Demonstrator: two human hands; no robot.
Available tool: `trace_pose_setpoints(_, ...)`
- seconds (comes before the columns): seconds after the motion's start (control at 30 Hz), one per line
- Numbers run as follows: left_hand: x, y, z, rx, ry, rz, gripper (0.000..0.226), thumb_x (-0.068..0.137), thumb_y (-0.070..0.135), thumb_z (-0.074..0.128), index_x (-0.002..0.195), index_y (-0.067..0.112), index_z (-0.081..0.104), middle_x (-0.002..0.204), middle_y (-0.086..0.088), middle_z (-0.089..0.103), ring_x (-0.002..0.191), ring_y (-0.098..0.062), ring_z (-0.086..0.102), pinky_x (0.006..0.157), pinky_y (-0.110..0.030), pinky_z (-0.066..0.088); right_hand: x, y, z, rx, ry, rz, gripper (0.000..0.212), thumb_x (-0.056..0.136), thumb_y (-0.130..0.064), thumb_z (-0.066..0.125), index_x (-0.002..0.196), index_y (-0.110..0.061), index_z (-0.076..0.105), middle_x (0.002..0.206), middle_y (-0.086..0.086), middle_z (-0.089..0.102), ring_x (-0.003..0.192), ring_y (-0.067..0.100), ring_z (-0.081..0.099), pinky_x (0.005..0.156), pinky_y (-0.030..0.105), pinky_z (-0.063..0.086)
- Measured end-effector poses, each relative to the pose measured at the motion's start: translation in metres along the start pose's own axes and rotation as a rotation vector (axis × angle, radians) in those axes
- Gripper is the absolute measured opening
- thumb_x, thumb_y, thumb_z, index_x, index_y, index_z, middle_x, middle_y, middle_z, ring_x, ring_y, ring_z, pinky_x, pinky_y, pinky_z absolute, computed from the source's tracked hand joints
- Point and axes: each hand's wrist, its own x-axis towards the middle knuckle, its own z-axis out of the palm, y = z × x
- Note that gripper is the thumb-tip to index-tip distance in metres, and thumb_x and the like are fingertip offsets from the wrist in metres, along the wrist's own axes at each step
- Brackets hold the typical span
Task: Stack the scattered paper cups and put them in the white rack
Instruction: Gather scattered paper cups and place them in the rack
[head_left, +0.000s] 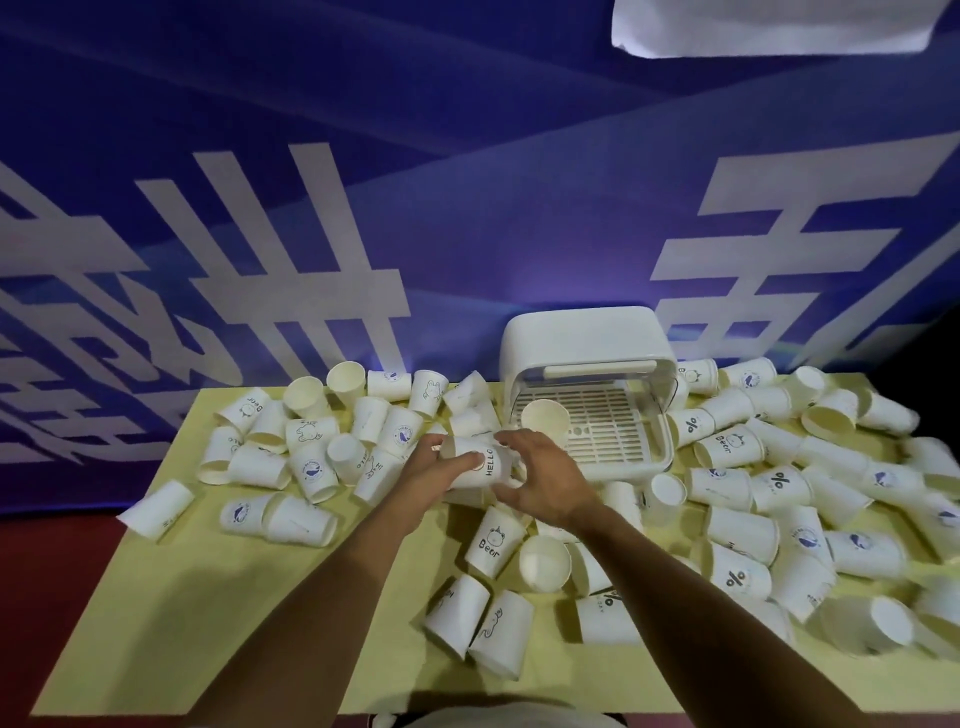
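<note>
HELLO cup is held on its side over the middle of the bench, just in front of the white rack's front-left corner.
Left grip is clenched round the cup's left end, thumb on top.
Right grip is curled round its right end, index finger over the top and thumb below. There may be a second cup nested inside, but the fingers cover that end, so I can't tell.

White rack sits at the far edge of the bench, right of centre, with its hood up and the slatted tray exposed. One cup in the rack lies on the tray's left side, mouth toward the camera.

Loose cups crowd the rack on both sides and in front. Left pile runs to the far-left corner. Right pile runs to the right edge. A smaller front cluster sits between the forearms, including a Bear cup and an open-mouth cup just beside it. Most lie on their sides, many touching or overlapping.

Both forearms reach in from the near edge and converge on the held cup.

Count: 1 rack, 1 cup in it, 1 cup in hand, 2 hands. There are dozens of loose cups, too overlapped for an exact count.

Behind the bench is a blue banner with white characters.
</note>
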Motion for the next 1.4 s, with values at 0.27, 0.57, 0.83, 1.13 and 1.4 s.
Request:
trace_pose_setpoints(0.27, 0.004, 0.012, 0.013, -0.039, -0.174, 0.097, 0.079, 0.057, 0.05, 0.087, 0.125, 0.031, 0.052, 0.122, -0.002, 0.065, 0.111, -0.02, 0.065, 0.099, -0.044, 0.054, 0.0, -0.004, -0.006, -0.052, 0.113, -0.042, 0.066, 0.075, -0.042, 0.077, 0.133, -0.019, 0.057, 0.122, 0.0, 0.065, 0.116, 0.022, 0.051, 0.097, 0.04, 0.045)
trace_pose_setpoints(0.57, 0.005, -0.003, -0.002, 0.157, -0.177, 0.021, 0.079, 0.063, 0.067, 0.077, 0.127, 0.03, 0.051, 0.122, 0.005, 0.062, 0.111, -0.011, 0.061, 0.091, -0.034, 0.053, 0.01, 0.014, -0.032, 0.399, 0.491, 0.372, 0.061, 0.066, -0.044, 0.082, 0.117, -0.041, 0.049, 0.108, -0.017, 0.06, 0.098, 0.002, 0.057, 0.078, 0.025, 0.048)
trace_pose_setpoints(0.83, 0.002, -0.024, -0.016, 0.315, -0.143, -0.057, 0.06, 0.073, 0.053, 0.078, 0.124, 0.03, 0.054, 0.119, 0.007, 0.058, 0.108, -0.01, 0.059, 0.101, -0.039, 0.049, 0.021, 0.025, -0.016, 0.352, 0.358, 0.418, 0.07, 0.071, -0.031, 0.085, 0.13, -0.024, 0.048, 0.114, -0.005, 0.065, 0.103, 0.018, 0.059, 0.084, 0.033, 0.048)
trace_pose_setpoints(1.13, -0.006, -0.037, -0.029, 0.305, -0.092, -0.063, 0.055, 0.077, 0.049, 0.079, 0.122, 0.028, 0.055, 0.118, 0.006, 0.059, 0.108, -0.008, 0.059, 0.096, -0.033, 0.05, 0.025, 0.029, -0.004, 0.366, 0.374, 0.439, 0.065, 0.069, -0.028, 0.085, 0.124, -0.023, 0.05, 0.114, -0.004, 0.061, 0.106, 0.019, 0.059, 0.085, 0.037, 0.052)
trace_pose_setpoints(1.4, -0.01, -0.039, -0.033, 0.314, -0.084, -0.065, 0.058, 0.079, 0.047, 0.079, 0.126, 0.025, 0.055, 0.119, 0.004, 0.06, 0.109, -0.01, 0.059, 0.093, -0.03, 0.05, 0.03, 0.029, 0.0, 0.263, 0.357, 0.449, 0.079, 0.077, -0.035, 0.083, 0.143, -0.014, 0.044, 0.142, 0.005, 0.052, 0.131, 0.024, 0.048, 0.107, 0.034, 0.039)
